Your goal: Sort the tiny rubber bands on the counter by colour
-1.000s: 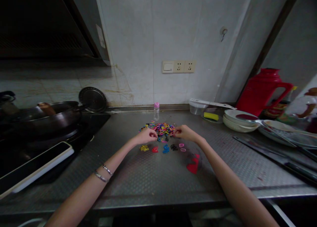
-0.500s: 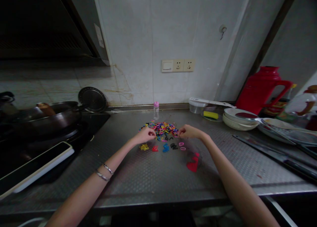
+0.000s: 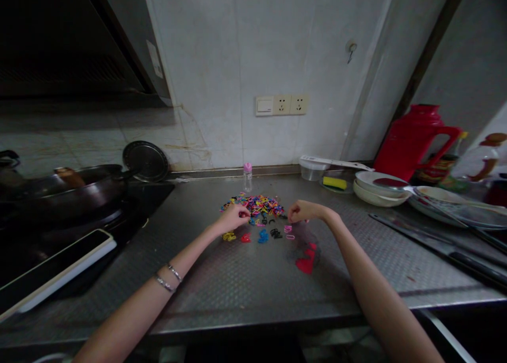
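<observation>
A heap of small elastic bands in mixed colours [image 3: 258, 204] lies on the steel counter [image 3: 245, 278]. In front of it sit little sorted groups: yellow [image 3: 228, 236], red [image 3: 246, 238], blue [image 3: 262, 236], black [image 3: 276, 233] and pink [image 3: 289, 232]. My left hand [image 3: 234, 217] is curled at the heap's left edge, fingers pinched on something I cannot make out. At the right side, just above the pink group, my right hand [image 3: 303, 211] pinches something too small to name. A clear bag with red hearts [image 3: 306, 257] lies nearer to me.
A small bottle with a pink cap [image 3: 247, 176] stands behind the heap. A wok [image 3: 75, 191] and a phone [image 3: 51, 270] are on the left stove. To the right are bowls [image 3: 378, 191], a yellow sponge [image 3: 335, 183], a red thermos jug [image 3: 415, 141] and a knife [image 3: 443, 249].
My right hand has slid a little right and toward me, from the heap to just above the pink group. My left hand has stayed at the heap's left edge.
</observation>
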`<state>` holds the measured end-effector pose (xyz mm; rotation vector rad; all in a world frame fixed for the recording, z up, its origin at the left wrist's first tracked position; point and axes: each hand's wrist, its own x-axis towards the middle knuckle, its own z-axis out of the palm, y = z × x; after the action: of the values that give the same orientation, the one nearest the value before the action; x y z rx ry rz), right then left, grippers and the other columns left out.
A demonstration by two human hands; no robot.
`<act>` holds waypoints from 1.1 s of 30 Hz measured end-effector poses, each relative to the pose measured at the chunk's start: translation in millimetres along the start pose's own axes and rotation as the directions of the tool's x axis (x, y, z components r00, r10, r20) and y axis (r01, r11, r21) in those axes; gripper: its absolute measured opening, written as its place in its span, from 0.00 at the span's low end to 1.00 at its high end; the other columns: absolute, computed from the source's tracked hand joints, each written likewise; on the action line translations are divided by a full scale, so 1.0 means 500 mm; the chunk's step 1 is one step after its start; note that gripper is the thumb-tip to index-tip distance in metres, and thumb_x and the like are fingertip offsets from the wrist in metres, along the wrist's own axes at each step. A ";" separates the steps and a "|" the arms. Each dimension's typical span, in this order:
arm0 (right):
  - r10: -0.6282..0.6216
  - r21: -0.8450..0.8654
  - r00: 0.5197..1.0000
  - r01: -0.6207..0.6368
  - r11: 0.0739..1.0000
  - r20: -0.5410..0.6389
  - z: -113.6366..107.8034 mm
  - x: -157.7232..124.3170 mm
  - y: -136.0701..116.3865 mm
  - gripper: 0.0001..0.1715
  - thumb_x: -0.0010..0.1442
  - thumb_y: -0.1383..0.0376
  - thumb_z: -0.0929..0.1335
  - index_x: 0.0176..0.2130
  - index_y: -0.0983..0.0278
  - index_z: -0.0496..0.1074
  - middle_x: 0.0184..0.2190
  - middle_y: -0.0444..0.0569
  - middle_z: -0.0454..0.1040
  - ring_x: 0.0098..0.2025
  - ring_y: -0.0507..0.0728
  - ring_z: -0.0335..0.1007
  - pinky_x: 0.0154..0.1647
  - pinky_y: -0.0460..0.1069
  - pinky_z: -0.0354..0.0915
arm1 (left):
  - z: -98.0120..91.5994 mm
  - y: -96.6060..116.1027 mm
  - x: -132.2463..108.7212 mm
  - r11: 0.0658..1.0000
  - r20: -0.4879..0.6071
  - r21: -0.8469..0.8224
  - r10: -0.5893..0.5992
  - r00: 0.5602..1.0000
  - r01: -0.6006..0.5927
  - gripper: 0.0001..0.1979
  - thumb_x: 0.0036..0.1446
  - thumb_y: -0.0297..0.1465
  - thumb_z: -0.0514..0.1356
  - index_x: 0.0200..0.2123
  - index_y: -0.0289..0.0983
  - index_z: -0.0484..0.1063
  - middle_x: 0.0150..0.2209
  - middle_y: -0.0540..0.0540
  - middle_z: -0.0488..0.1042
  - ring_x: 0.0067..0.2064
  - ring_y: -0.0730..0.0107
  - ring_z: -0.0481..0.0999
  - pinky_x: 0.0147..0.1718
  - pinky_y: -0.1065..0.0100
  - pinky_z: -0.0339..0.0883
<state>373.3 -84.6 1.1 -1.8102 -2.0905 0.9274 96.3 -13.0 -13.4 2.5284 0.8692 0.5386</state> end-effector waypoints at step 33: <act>-0.229 -0.217 0.955 0.187 0.958 -0.187 0.065 0.043 -0.049 0.14 0.44 0.69 0.63 0.31 0.66 0.76 0.23 0.44 0.73 0.23 0.49 0.63 0.23 0.42 0.54 | 0.042 -0.003 0.072 0.971 0.005 0.161 0.178 0.984 -0.177 0.11 0.51 0.27 0.52 0.31 0.36 0.75 0.32 0.47 0.75 0.34 0.70 0.71 0.36 0.72 0.60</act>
<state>331.0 -75.1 -14.6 -1.6470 -2.2460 0.4662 132.0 5.9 -24.0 2.7716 0.7197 0.5554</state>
